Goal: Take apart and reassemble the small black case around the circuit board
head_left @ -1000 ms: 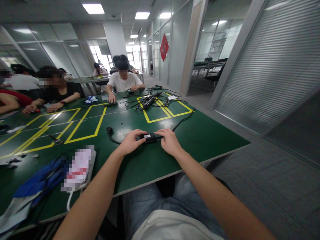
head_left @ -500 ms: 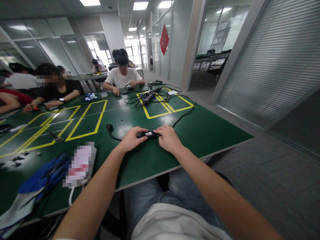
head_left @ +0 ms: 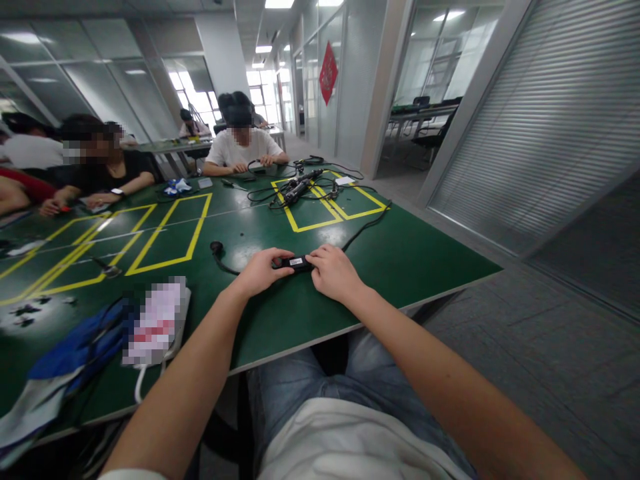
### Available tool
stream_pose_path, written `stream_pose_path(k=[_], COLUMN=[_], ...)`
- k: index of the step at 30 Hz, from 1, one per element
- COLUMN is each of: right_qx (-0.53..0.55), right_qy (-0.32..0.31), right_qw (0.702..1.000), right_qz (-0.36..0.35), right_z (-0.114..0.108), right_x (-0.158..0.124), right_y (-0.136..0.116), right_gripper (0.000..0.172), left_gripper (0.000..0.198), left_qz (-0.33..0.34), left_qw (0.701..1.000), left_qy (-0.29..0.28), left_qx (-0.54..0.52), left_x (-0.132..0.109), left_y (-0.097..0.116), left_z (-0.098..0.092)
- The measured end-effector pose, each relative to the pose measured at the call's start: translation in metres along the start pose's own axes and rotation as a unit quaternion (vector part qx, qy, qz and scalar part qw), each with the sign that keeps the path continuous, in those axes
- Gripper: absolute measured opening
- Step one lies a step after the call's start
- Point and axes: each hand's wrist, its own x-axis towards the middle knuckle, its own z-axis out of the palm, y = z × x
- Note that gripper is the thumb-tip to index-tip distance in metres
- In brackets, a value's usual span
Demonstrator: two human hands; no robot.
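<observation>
A small black in-line cord box (head_left: pixel 299 263) with a white label lies low over the green table, between my two hands. My left hand (head_left: pixel 261 272) is closed on its left end, thumb and fingers on opposite sides, and a reddish spot shows between them. At the right end, my right hand (head_left: pixel 334 272) is closed with its fingertips on the box or the cord's exit; which one is hidden. A black plug (head_left: pixel 217 248) on the cord rests left of my left hand. From the right end, a black cord (head_left: pixel 366 231) runs away across the table.
Blue-and-white gloves (head_left: pixel 80 347) and a blurred white item with a cable (head_left: pixel 159 323) lie at left. Small black parts (head_left: pixel 25 313) are beyond them. Black tools and cables (head_left: pixel 300 189) lie in yellow-taped areas. A person in white (head_left: pixel 243 150) works opposite; others sit at left.
My left hand has shifted slightly on the box, so the reddish spot now shows between thumb and fingers. The view has moved slightly. The person opposite has brought their hands closer together.
</observation>
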Motion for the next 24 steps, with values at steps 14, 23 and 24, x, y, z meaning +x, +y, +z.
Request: stream_pose_path(k=[14,23,24], right_qx=[0.041,0.071,0.073], right_qy=[0.021,0.003,0.004], right_qw=[0.997,0.995,0.995], right_qz=[0.054,0.064,0.067], right_z=[0.008,0.018,0.019], right_x=[0.001,0.001,0.002], right_y=[-0.007,0.001,0.001], right_gripper=[0.056,0.077,0.076], left_gripper=[0.038,0.036,0.035], left_qz=[0.046,0.073,0.074], left_qw=[0.995,0.994,0.994], left_qy=[0.023,0.02,0.019], left_qx=[0.08,0.079,0.081], left_x=[-0.003,-0.005,-0.006], left_y=[0.008,0.013,0.013], left_z=[0.006,0.01,0.01])
